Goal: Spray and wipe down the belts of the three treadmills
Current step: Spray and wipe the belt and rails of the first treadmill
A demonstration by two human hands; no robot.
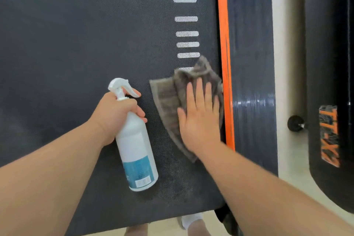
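Note:
A dark textured treadmill belt (pixel 76 34) fills most of the view, with white dashes (pixel 186 33) near its right side. My right hand (pixel 200 113) presses flat, fingers straight, on a grey-brown cloth (pixel 166 99) lying on the belt by the orange side strip (pixel 225 44). My left hand (pixel 116 113) grips the neck of a white spray bottle (pixel 137 149) with a blue label, one finger on the white trigger (pixel 124 87). The bottle hangs just above the belt, left of the cloth.
Right of the orange strip runs a glossy dark side rail (pixel 252 63). Beyond a strip of pale floor (pixel 283 25) lies a second treadmill (pixel 329 82) with orange lettering. The belt's near edge and my white-socked foot (pixel 191 220) show at the bottom.

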